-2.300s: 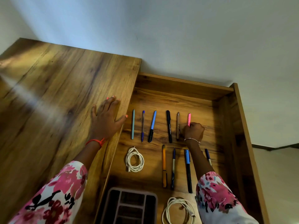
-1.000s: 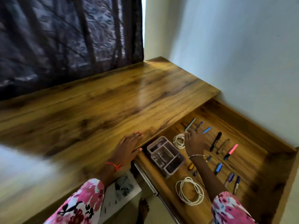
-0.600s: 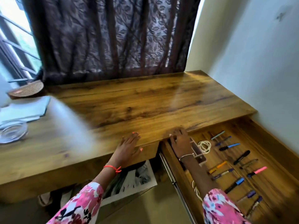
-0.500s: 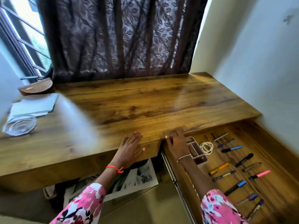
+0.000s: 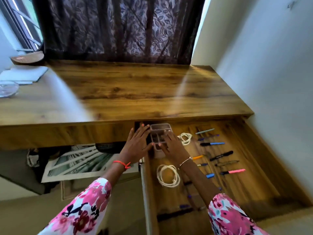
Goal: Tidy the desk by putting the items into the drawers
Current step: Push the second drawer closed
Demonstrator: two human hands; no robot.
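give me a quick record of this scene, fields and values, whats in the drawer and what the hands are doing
drawer: open, right of desk
organizer: grey tray, far left corner of drawer
left hand: on organizer's left edge
right hand: resting on organizer
cables: two white coils
pens: laid out in rows on drawer floor
desk: glass dish and papers at far left

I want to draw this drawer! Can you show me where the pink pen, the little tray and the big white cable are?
pink pen (image 5: 236,171): head view, on its pink barrel.
tray (image 5: 160,126): head view, on its far rim.
big white cable (image 5: 159,175): head view, on the left side of its coil.
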